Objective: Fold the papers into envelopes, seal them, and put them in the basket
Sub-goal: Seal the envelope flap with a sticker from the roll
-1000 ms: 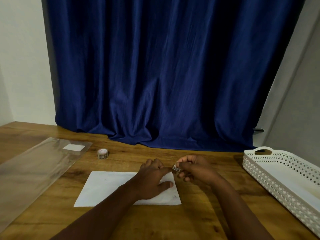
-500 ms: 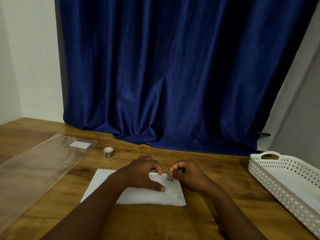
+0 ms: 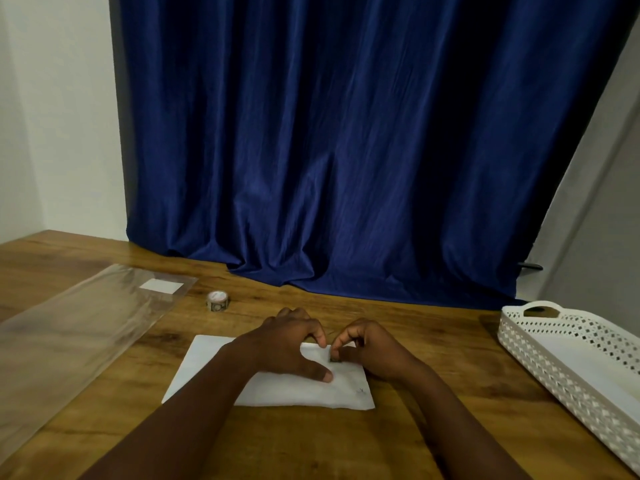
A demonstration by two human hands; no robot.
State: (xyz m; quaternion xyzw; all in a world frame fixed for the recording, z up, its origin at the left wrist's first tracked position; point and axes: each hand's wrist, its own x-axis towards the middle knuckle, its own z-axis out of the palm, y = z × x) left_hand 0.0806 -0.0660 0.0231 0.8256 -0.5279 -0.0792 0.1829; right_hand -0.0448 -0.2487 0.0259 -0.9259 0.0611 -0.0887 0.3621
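1. A small sticker is pinched in the curled fingertips of the right hand and held down on the folded white paper, near its far right edge.
2. The paper is pressed flat by the left hand; the thumb is stretched out on the sheet, the other fingers are bent at the far edge, nothing is gripped.
3. The paper is laid flat on the wooden table, in front of the person, between both forearms.
4. A small roll of stickers is stood on the table beyond the paper, to the left.
5. A clear plastic sleeve is spread on the table at far left; one white label is seen on it.
6. A white perforated basket is set at the right table edge, well apart from the paper; a flat white sheet or envelope is seen inside it, which one cannot be told.
7. A blue curtain is hung behind the table.
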